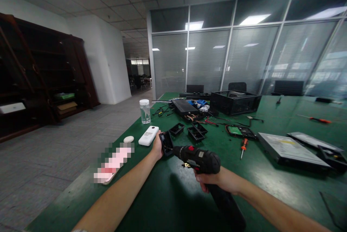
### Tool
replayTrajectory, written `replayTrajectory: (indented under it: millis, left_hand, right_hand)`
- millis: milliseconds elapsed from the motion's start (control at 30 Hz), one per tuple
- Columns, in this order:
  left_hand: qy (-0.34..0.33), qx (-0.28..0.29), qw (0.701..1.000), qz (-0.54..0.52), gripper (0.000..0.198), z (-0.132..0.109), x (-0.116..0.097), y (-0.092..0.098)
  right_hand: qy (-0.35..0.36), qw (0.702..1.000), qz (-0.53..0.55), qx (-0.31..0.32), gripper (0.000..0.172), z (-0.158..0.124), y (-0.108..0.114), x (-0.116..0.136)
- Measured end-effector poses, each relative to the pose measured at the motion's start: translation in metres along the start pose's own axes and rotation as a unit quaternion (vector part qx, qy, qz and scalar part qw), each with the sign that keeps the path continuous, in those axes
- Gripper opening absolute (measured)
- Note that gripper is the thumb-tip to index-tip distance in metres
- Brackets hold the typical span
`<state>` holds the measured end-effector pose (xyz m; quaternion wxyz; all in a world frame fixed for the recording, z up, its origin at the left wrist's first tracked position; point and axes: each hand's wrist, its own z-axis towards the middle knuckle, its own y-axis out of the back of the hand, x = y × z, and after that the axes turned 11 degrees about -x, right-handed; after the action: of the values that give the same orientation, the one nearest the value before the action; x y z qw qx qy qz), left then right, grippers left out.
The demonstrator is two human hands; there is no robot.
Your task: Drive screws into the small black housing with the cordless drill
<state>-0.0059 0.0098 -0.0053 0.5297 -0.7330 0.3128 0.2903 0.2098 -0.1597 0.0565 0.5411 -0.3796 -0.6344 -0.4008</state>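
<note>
Cordless drill (202, 159) gripped in my right hand (210, 182), I see its chuck (178, 151) aimed toward ten o'clock, just beside the hollow black frame (166, 143) my left hand (157, 147) grips, its long axis leaning toward eleven.

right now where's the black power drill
In the head view, the drill is below and right of centre, in the grip of the right hand, pointing at the black box in the left hand.
</note>
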Motion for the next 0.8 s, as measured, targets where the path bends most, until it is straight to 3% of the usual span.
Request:
replayTrajectory:
  millis: [800]
  left_hand:
    - [0.006, -0.018, 1.000, -0.007, 0.032, 0.0053, 0.0018, 0.0012]
  right_hand:
    - [0.011, 1.000, 0.005, 0.007, 0.028, 0.0007, 0.0007, -0.0020]
